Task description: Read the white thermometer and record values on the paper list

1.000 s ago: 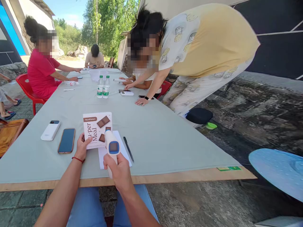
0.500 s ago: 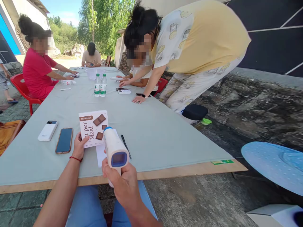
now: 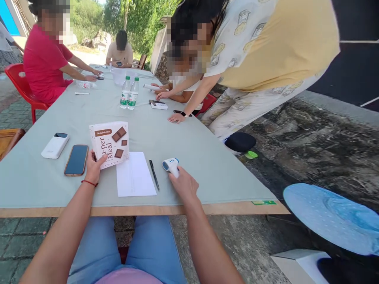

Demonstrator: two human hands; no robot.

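- Outdoors, grey-green cloth (image 3: 213,169) covers the counter (image 3: 127,211).
- Left hand (image 3: 94,169) grips a white-and-brown cardboard box (image 3: 109,145) by its lower-left corner.
- Right hand (image 3: 185,184) holds a white-and-blue plastic thermometer (image 3: 171,165), fingers round its handle.

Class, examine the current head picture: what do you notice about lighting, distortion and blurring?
Head view: soft shade on the table, far ground bright; head view: apparent wide-angle stretch in the leaning person; head view: pixel blocks over heads, but large print on the box legible.
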